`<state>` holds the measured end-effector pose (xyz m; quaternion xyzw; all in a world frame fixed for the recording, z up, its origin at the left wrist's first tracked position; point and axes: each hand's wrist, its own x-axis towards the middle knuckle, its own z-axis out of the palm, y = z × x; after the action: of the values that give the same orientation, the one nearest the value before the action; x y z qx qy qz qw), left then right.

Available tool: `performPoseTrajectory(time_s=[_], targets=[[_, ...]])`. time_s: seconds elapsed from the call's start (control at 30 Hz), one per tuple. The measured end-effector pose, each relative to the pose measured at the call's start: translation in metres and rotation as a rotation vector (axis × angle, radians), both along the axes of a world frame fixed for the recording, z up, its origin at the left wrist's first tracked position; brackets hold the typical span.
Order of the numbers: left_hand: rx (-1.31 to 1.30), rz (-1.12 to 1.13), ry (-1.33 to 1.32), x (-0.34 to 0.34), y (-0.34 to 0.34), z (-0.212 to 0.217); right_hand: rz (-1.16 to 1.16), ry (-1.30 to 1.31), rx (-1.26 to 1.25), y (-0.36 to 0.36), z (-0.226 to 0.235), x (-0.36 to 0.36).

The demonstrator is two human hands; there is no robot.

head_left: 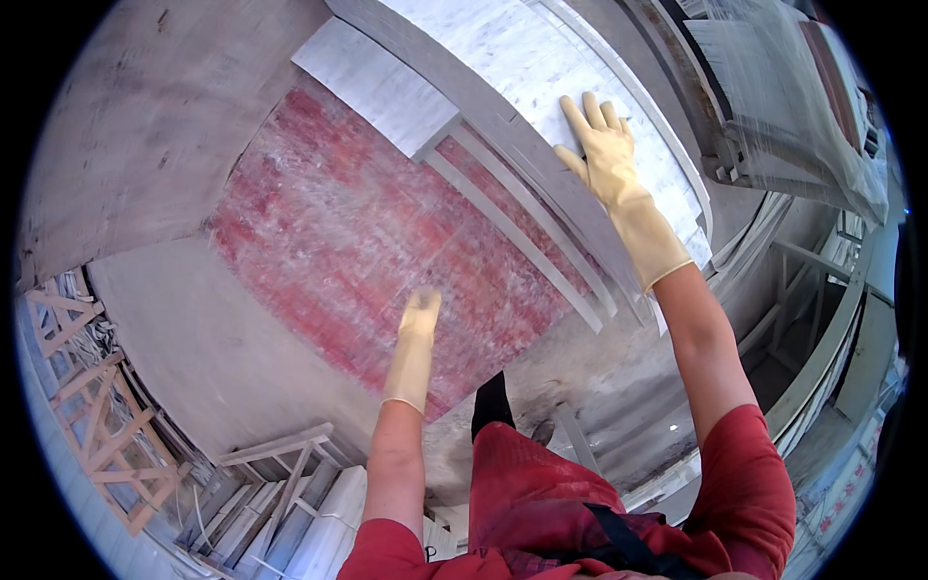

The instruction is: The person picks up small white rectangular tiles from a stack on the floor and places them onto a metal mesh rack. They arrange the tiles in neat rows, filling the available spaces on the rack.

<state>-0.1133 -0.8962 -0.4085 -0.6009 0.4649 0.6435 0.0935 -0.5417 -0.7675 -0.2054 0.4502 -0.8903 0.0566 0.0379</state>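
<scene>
Stone-cutting workshop: large red marble slab (367, 242), white marble slabs (541, 68) and cut strips (512, 208), wooden crating frames (92, 406), dusty concrete floor (590, 377), wrapped slabs (773, 87) stacked aside.

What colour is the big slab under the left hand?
Red, with pale whitish streaks; the head view shows it.

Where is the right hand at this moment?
In the head view, the right hand lies flat, fingers spread, on the white slab at upper right, beside the grey strips.
</scene>
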Motion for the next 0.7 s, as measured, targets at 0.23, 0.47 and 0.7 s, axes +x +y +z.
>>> performPoseTrajectory(time_s=[0.23,0.47,0.7], targets=[[-0.747,-0.575,-0.003,-0.122,-0.069,-0.030,0.001,-0.073,0.044,-0.010,-0.011,-0.008],[-1.249,-0.852,-0.097,-0.272,-0.158,-0.020,-0.044,-0.127,0.116,-0.019,-0.008,-0.015],[-1.252,-0.931,-0.058,-0.302,-0.170,-0.040,-0.069,-0.187,0.137,-0.018,-0.008,-0.020]])
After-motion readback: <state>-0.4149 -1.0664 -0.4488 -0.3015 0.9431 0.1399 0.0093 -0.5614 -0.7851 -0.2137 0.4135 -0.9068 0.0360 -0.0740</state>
